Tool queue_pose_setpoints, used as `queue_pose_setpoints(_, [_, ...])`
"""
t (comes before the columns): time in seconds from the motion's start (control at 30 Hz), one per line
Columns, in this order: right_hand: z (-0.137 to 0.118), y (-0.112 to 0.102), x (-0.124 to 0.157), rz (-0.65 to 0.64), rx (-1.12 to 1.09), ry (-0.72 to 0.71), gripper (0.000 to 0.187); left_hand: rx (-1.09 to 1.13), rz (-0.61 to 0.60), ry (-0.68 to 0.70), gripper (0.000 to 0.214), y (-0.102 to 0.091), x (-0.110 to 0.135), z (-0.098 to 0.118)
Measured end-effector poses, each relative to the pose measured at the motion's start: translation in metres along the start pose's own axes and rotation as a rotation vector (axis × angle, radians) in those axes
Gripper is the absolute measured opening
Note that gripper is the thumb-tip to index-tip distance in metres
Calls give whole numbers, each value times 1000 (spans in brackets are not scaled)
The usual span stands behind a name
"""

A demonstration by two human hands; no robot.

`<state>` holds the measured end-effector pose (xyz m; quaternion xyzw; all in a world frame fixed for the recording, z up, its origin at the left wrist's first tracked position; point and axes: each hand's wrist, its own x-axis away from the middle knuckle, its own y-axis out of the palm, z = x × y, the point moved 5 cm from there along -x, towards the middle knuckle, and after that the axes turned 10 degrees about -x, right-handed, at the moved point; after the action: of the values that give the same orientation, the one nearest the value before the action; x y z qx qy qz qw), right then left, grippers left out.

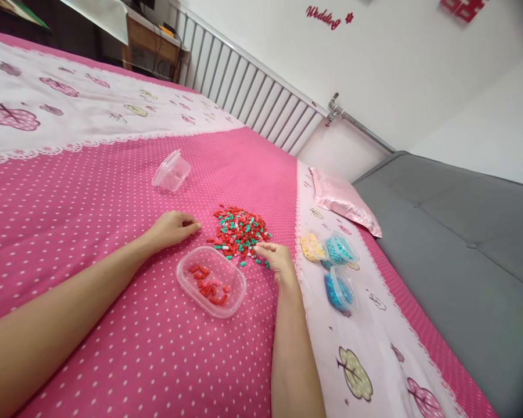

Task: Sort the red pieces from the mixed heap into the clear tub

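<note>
A heap of small red, green, pink and white plastic pieces (pixel 239 228) lies on the pink dotted bedspread (pixel 126 302). My left hand (pixel 172 228) is just left of the heap, thumb and fingers drawn together; anything between them is too small to make out. At the heap's right edge, my right hand (pixel 278 261) pinches with thumb and forefinger among the pieces, and what it grips is not clear. Below the heap, close to both hands, a clear plastic tub (pixel 239 302) holds several loose red pieces (pixel 207 288).
Another clear tub (pixel 171 172) rests tilted beyond my left hand. To the right stand a container of yellow pieces (pixel 312 247) and two with blue pieces (pixel 339 290). A pink pillow (pixel 346 200) lies by the grey headboard (pixel 453 232); a metal rail (pixel 253 87) borders the bed.
</note>
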<state>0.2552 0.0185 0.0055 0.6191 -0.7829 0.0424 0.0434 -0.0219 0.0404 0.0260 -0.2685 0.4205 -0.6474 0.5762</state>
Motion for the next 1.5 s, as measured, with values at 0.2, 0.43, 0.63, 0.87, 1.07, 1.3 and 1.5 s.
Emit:
queue_pose_setpoints(0.2, [0, -1, -1, -6, 248, -44, 30, 4, 11, 7, 43, -1, 0, 1])
queue_pose_setpoints(0.43, [0, 3, 1, -31, 171, -48, 26, 4, 12, 1, 42, -3, 1, 2])
queue_pose_setpoints(0.63, [-17, 10, 8, -140, -355, 92, 28, 5, -1, -12, 43, -3, 1, 2])
queue_pose_setpoints(0.87, [-30, 9, 11, -246, -1007, 246, 11, 10, -15, -12, 44, -2, 2, 3])
queue_pose_setpoints(1.07, [-28, 5, 8, -188, -1009, 239, 9, 4, -11, -3, 44, -1, 1, 1])
queue_pose_setpoints(1.3, [-12, 1, 1, 43, -4, -35, 27, 23, -8, -11, 44, -1, 1, 1])
queue_pose_setpoints(1.5, [-6, 3, 3, 90, 350, -134, 17, 1, -6, -16, 44, -2, 1, 2])
